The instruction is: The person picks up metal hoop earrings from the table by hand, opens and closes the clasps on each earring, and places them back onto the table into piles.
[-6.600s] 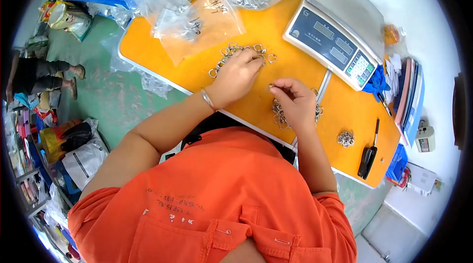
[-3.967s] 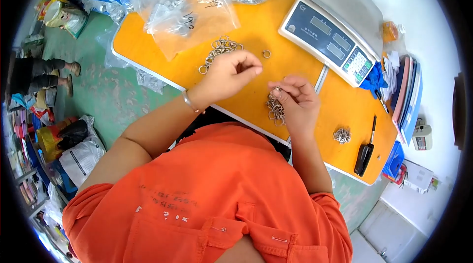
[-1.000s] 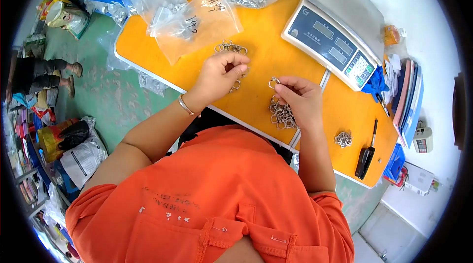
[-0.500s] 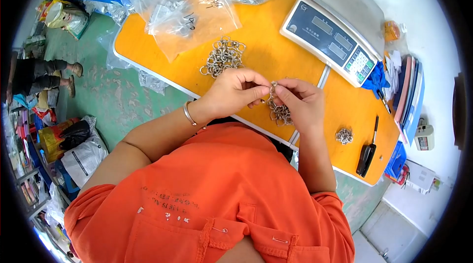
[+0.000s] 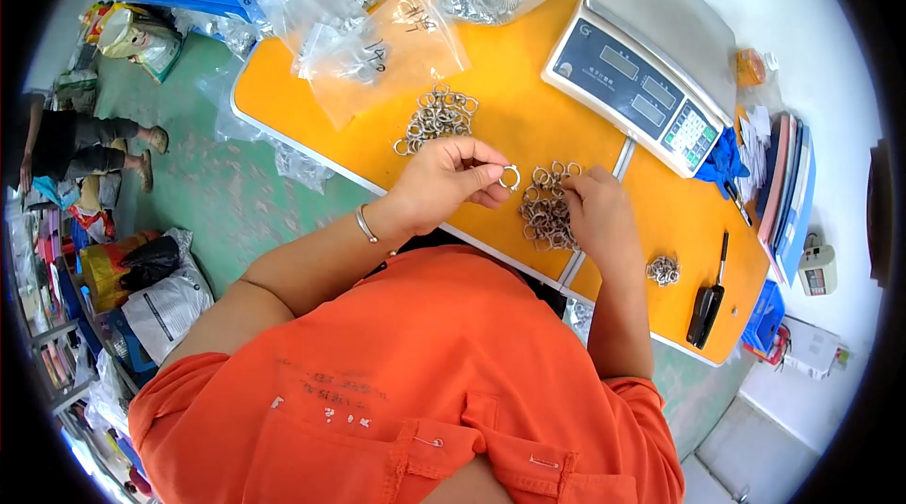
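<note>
Metal rings point(image 5: 436, 117) are divided among several groups on an orange surface point(image 5: 510, 79), with one ring out in hand. At left, just nearer the person than a clear bag point(image 5: 425, 51) marked 140, lies the left pile, its rings loose and overlapping. Next, the left hand point(image 5: 448, 181) has its grip pinching a single ring point(image 5: 517, 179), held between the two larger piles and apart from both. The middle pile point(image 5: 547, 216) follows, comparable in spread and heaped near the surface's edge. At its right side is the right hand point(image 5: 604, 216), fingers bent; whether its grip is pinching a ring cannot be told. Farther off stands an electronic scale point(image 5: 646, 89). Well apart from both hands sits a small cluster point(image 5: 663, 270) of rings, beside a black-handled tool point(image 5: 706, 310). Assessment: handling appears partway through. Grouping is established; the held ring belongs to no pile at present. Which pile is finished and which outstanding cannot be determined, nor can a count be given.
</note>
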`<state>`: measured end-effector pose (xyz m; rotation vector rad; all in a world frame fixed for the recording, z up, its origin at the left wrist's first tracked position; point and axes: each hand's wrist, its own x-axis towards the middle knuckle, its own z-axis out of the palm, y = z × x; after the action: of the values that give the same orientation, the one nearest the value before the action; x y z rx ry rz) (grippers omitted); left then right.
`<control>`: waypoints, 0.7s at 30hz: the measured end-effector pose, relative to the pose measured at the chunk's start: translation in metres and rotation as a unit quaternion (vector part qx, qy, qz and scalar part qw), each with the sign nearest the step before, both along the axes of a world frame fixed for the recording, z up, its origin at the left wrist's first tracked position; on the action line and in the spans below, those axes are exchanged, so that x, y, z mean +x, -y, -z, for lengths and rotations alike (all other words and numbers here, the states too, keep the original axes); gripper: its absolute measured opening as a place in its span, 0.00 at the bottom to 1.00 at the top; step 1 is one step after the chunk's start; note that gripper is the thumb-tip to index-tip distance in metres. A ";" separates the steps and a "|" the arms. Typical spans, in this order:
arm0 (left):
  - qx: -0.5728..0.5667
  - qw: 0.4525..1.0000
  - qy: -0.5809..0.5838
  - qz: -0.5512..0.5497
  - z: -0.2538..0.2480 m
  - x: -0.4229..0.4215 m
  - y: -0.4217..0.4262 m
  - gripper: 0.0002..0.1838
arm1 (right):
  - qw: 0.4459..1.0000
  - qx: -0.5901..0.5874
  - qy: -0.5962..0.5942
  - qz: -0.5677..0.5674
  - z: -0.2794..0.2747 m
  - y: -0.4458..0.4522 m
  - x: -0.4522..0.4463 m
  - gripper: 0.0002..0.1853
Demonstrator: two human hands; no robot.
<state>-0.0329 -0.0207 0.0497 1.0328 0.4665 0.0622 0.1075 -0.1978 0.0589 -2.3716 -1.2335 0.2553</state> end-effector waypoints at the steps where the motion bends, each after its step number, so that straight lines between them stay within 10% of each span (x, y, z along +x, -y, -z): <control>1: 0.001 1.000 0.001 -0.001 0.000 0.000 -0.001 0.06 | 1.000 0.003 0.021 -0.002 -0.002 -0.002 -0.002 0.09; 10: -0.143 0.987 -0.025 0.071 -0.001 -0.001 -0.004 0.06 | 0.951 0.264 -0.138 -0.083 -0.010 -0.029 -0.029 0.06; 12: 0.421 0.906 0.043 -0.017 0.009 -0.001 -0.004 0.10 | 0.948 0.246 -0.196 -0.040 -0.010 -0.027 -0.030 0.04; 13: 0.422 0.905 0.044 -0.016 0.014 0.000 -0.008 0.10 | 0.936 0.240 -0.255 -0.017 -0.007 -0.025 -0.030 0.03; 15: 0.725 0.684 0.042 -0.070 0.026 0.002 -0.021 0.16 | 0.921 0.235 -0.310 0.006 -0.007 -0.024 -0.029 0.03; 21: 0.714 0.697 0.026 -0.057 0.051 0.005 -0.034 0.09 | 0.848 0.161 -0.489 0.126 -0.013 -0.020 -0.031 0.06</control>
<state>-0.0280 0.0132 -0.0012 2.5406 0.3804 0.6533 0.0764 -0.1777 0.0721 -1.6591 -0.4118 0.9395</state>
